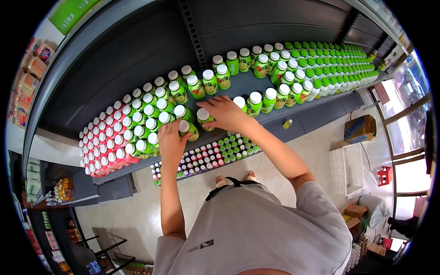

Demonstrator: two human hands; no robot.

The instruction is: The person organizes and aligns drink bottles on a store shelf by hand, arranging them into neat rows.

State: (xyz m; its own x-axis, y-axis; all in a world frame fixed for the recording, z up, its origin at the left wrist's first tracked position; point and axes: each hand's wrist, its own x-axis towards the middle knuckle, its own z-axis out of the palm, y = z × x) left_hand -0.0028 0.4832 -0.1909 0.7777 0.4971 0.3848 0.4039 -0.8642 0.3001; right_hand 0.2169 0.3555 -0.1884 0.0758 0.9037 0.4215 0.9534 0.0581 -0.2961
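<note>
My left hand (170, 136) is curled against the left side of a green bottle with a white cap (192, 134), its thumb across the bottle's front. My right hand (227, 113) reaches in from the right, fingers behind and thumb in front of another green white-capped bottle (204, 118). Both bottles stand upright at the shelf's front edge, a small gap between them. Behind them, more green bottles (195, 87) with fruit pictures stand in rows. To the right of my right hand, further white-capped bottles (254, 104) line the front edge.
Pink bottles (103, 145) fill the shelf's left end, green-capped bottles (330, 64) its right. A lower shelf holds small bottles (215, 156). On the floor at right are a cardboard box (360, 129), a white crate (347, 169) and a red crate (385, 176).
</note>
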